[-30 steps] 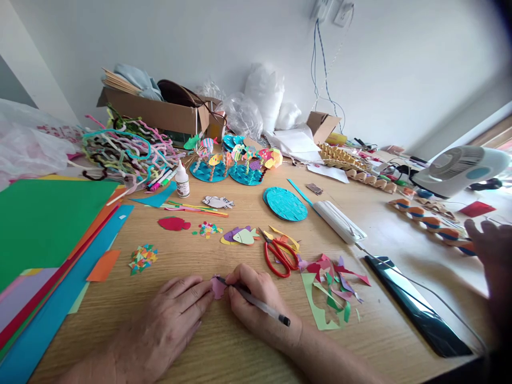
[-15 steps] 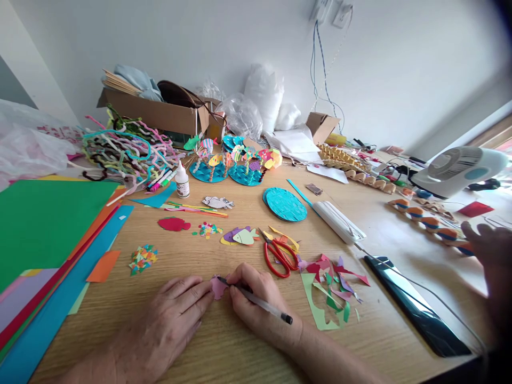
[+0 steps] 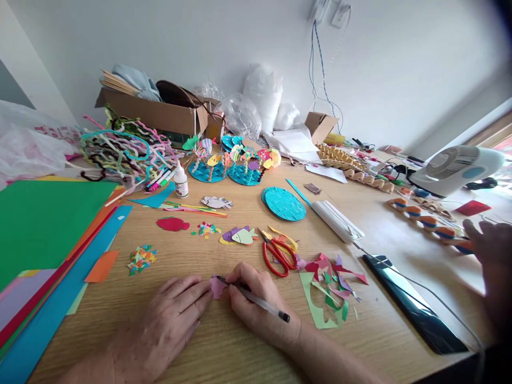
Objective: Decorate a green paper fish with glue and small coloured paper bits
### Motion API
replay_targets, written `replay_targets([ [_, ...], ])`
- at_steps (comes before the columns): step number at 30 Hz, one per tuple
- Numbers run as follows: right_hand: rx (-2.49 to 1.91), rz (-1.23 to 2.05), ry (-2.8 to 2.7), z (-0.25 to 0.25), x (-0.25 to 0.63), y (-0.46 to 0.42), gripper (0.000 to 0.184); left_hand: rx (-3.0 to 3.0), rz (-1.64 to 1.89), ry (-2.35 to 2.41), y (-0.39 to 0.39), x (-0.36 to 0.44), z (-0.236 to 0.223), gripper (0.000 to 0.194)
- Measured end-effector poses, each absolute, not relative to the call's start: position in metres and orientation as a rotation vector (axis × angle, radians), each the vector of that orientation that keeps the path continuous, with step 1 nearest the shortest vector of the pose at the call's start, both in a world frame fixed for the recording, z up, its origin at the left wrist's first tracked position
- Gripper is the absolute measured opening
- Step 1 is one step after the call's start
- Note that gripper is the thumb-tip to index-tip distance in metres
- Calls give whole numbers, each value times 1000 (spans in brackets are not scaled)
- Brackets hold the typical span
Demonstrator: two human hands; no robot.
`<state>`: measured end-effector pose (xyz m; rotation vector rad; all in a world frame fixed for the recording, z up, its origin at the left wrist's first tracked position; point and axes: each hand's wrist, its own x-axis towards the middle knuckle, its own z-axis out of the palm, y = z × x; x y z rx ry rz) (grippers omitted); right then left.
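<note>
1. The pink paper piece (image 3: 218, 288) was laid flat on the table (image 3: 200, 346), between both hands.
2. At eight o'clock from it, the left hand (image 3: 166, 314) was laid open, palm down, the piece's left edge being touched by its extended fingertips.
3. At four o'clock, the pen (image 3: 264, 305) was gripped by the right hand's (image 3: 256, 292) thumb and fingers, its tip held at the piece.
4. Red-handled scissors (image 3: 276, 255) were placed at two o'clock, paper scraps (image 3: 310, 298) at three, fish cut-outs (image 3: 243, 236) at one.

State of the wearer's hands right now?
Left hand: open, palm down, touching the pink paper cutout.
Right hand: closed on a pen, tip at the cutout.
</note>
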<state>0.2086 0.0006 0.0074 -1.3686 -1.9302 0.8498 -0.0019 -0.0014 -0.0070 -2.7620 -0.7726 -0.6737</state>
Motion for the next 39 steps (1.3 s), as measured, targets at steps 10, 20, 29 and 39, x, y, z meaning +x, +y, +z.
replay_targets([
  [10,-1368,862,-1933,10,209,1,10,-2779,-617,-804,-2,-5,-12,45],
  [20,-1371,860,-1938,9,210,0,9,-2789,-605,-789,-3,-5,-11,44],
  [29,-1370,839,-1941,9,209,0,10,-2770,-615,-781,-3,-4,-13,45],
  [39,-1372,851,-1938,10,209,0,9,-2768,-614,-753,-2,-3,-7,43],
])
